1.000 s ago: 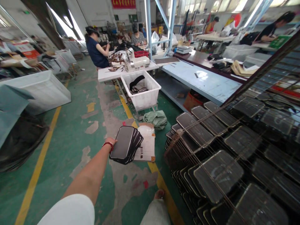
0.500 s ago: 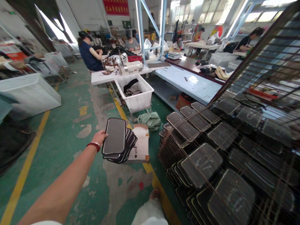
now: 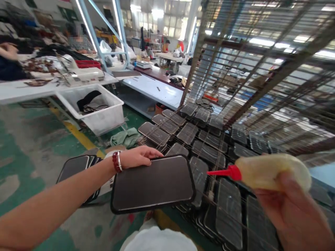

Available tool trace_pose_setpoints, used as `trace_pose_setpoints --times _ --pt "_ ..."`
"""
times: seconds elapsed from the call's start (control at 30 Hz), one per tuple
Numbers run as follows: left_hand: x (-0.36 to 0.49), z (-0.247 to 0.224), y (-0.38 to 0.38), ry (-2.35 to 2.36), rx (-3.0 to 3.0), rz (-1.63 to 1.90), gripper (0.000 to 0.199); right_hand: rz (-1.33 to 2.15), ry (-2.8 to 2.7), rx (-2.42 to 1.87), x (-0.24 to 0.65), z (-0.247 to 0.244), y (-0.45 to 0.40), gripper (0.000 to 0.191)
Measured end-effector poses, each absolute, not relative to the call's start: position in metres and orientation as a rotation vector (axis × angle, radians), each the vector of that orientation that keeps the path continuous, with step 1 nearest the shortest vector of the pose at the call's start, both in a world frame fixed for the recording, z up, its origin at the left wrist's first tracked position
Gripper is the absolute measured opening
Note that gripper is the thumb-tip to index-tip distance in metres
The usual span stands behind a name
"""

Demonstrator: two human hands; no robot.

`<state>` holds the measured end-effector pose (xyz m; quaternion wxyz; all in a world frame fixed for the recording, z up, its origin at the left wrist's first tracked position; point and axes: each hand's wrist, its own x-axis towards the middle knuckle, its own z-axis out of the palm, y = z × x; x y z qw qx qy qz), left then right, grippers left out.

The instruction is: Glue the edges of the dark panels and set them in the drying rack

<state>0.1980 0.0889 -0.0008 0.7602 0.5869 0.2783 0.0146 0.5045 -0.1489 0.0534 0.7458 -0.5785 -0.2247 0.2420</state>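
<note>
My left hand grips the upper edge of a dark rounded rectangular panel with a black rim, held tilted in front of me. In my right hand is a squeeze bottle of yellowish liquid, lying sideways with its red nozzle pointing left towards the panel. The nozzle tip is apart from the panel. Behind my left forearm a fanned stack of similar panels rests on a carton that is mostly hidden. Many more panels lie in rows on the wire rack at the right.
A raised wire grid slants over the right side. A white bin with dark pieces stands beside a sewing table. Green cloth lies on the floor. A blue-white table is behind; people sit at the far left and back.
The view has turned right. My left hand has moved away from the stack with one panel. My right hand has come into view holding the bottle.
</note>
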Motion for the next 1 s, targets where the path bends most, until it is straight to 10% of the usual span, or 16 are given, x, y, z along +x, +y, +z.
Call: trace_pose_setpoints --times 1.0 --pt "0.363 0.047 0.030 0.529 1.428 -0.361 0.054 0.455 -0.441 -1.356 0.588 0.047 -0.240 0.050"
